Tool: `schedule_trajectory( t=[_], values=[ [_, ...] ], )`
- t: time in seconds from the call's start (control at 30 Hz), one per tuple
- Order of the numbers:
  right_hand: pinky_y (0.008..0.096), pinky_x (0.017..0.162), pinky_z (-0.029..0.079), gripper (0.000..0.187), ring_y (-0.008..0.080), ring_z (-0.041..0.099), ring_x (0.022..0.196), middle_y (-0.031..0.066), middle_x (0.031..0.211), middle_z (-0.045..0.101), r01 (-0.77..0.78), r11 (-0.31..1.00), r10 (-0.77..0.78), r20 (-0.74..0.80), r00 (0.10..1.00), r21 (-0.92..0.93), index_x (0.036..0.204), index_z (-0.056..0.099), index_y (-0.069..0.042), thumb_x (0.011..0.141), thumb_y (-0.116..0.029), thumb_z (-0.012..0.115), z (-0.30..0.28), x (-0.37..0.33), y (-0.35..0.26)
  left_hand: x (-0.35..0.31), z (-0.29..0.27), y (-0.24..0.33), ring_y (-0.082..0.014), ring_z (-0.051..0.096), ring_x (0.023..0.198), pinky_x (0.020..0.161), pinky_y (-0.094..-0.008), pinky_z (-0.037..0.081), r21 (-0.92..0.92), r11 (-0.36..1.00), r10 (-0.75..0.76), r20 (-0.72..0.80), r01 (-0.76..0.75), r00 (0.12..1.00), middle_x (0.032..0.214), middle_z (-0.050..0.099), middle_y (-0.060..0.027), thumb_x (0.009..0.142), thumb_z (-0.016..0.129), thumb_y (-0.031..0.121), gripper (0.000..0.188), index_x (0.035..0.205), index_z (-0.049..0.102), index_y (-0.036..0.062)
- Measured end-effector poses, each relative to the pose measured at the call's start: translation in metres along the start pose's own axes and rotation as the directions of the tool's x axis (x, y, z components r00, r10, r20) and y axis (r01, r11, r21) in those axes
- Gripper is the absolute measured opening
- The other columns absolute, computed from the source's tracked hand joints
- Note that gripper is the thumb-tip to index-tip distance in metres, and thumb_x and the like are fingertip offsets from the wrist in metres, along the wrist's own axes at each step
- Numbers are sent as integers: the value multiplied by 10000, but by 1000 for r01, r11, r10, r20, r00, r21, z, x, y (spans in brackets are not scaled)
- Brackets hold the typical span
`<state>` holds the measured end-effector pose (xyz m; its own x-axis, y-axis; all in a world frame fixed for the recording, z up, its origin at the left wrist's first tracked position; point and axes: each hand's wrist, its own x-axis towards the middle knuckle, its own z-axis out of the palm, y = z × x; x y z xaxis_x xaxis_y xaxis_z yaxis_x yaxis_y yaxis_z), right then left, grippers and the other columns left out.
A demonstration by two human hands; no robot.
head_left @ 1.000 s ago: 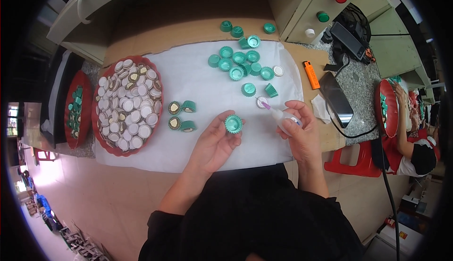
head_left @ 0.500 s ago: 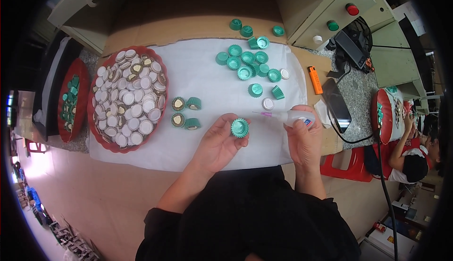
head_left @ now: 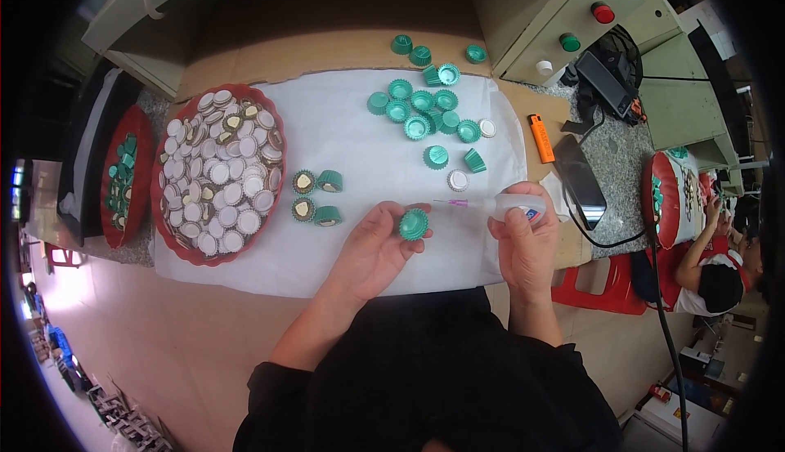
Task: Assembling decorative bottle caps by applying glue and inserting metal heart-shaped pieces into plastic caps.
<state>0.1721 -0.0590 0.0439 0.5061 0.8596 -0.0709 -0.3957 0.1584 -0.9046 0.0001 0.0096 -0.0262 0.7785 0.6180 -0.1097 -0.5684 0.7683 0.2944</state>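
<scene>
Between the thumb and fingers of my left hand is a green crimped bottle cap, tilted with its fluted side showing. My right hand is closed around a small whitish squeeze bottle. Its thin needle tip with a pink base points left, a little above the cap and apart from it. Left of my left hand, several green caps with pale, gold-toned insides stand in a small group. Loose green caps lie scattered at the far middle of the white sheet, with a white-faced cap nearer me.
A red scalloped tray heaped with white-faced caps stands left; another red tray holds green ones. An orange lighter, a phone and a black cable lie right. A person sits at a far-right table.
The green cap in my left hand has tipped, so its hollow shows less and its side more. The needle tip has shifted slightly left and down. The whole view has moved a little.
</scene>
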Motion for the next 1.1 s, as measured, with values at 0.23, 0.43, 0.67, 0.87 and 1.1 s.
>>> schedule_trajectory(
  t=[0.23, 0.43, 0.67, 0.87, 1.1],
  values=[
    [216, 594, 398, 244, 95, 479, 652, 50, 800, 522, 95, 987, -91, 35, 995, -126, 961, 456, -10, 744, -21, 567, -2, -8, 1, 1, 13, 5, -260, 466, 1050, 851, -326, 418, 120, 992, -40, -66, 48, 997, 1147, 458, -150, 826, 492, 80, 379, 1187, 397, 18],
    [224, 602, 403, 247, 123, 481, 699, 82, 895, 447, 311, 884, -265, 174, 948, -348, 961, 420, 6, 789, -108, 555, -6, -15, 10, -1, 1, 2, -252, 482, 1022, 835, -313, 423, 108, 994, -18, 25, 15, 1000, 1154, 453, -164, 830, 493, 100, 368, 1178, 404, 24],
    [272, 635, 405, 296, 211, 486, 734, 130, 858, 498, 587, 580, -432, 397, 810, -565, 945, 451, 11, 738, -110, 626, -6, -19, 17, 1, 9, 4, -235, 489, 1010, 860, -301, 416, 97, 995, 9, -85, 0, 996, 1121, 474, -151, 860, 453, 211, 364, 1151, 402, -1],
    [293, 633, 414, 342, 247, 498, 733, 141, 860, 532, 702, 420, -487, 511, 709, -575, 949, 460, -9, 697, -110, 668, 1, -18, 22, 1, 8, 3, -225, 493, 1006, 895, -306, 399, 102, 995, 20, -86, -11, 996, 1078, 498, -132, 870, 430, 231, 371, 1131, 402, -30],
    [294, 628, 417, 363, 245, 501, 727, 135, 862, 533, 720, 385, -481, 540, 691, -578, 959, 455, -14, 685, -99, 678, 3, -16, 23, 1, 8, 3, -205, 498, 996, 891, -297, 395, 91, 996, 14, -95, -5, 995, 1053, 511, -115, 868, 435, 235, 361, 1124, 409, -19]
  ],
)
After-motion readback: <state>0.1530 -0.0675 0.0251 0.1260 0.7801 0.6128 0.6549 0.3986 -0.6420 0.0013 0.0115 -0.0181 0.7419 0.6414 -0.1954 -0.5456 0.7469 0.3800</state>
